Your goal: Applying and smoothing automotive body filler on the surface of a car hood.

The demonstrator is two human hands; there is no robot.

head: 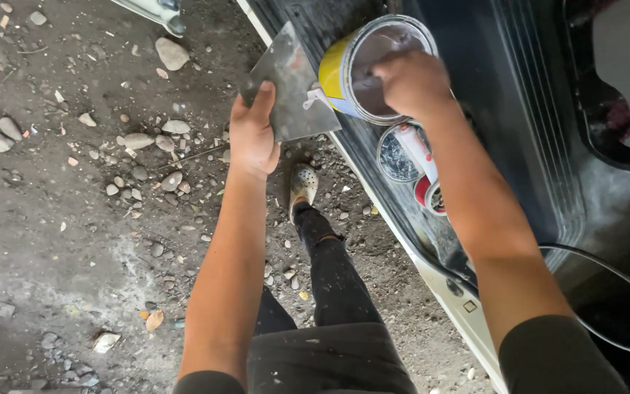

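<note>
Here, from the head view, the left hand (251, 135) grips a flat metal board (288, 84) by its lower edge, holding it level beside the can (373, 67). The can, yellow-sided and full of grey filler, rests tilted on the dark sill (504, 109) of a vehicle. The right hand (413, 82) is closed and dipped into the can's mouth; what it holds is hidden. A small white smear sits on the board near the can, so loading seems barely begun and most of the board is bare. Smaller tins (399, 153) lie below the can; gravel ground (74, 182) spreads to the left
</note>
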